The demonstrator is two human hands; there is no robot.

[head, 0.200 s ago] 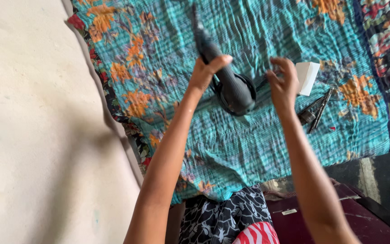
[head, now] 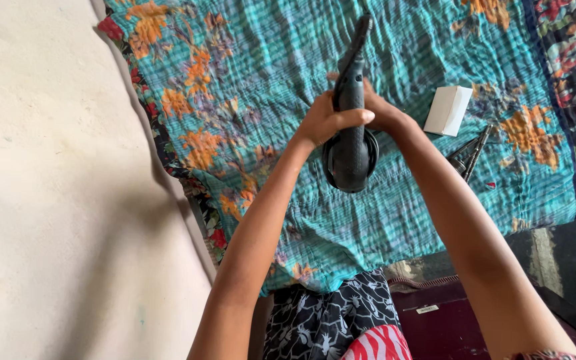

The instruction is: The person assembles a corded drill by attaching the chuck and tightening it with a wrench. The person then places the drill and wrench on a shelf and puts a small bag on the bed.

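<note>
On the far left I see only a pale wall (head: 48, 200), then the edge of the teal quilt (head: 248, 80) with orange flowers that covers the bed.

My left hand (head: 328, 122) is wrapped around the neck of the dark device (head: 350, 150), thumb laid across its front, fingers closed behind. That grip matches what I had a moment ago. The device hangs above the quilt, round head pointing down toward me, thin handle pointing away.

The change is on the right: my right hand (head: 385, 113), which was off to the side and apart from the device, now presses against its far side, just behind the left. Most of that hand is hidden by the device, so I think it is closed on it, but I cannot tell how tightly. Both hands now share the hold, so the work looks two-handed.

Further right, a small white box (head: 448, 110) lies on the quilt, and beside it some dark metal tools (head: 471, 153), untouched.
</note>
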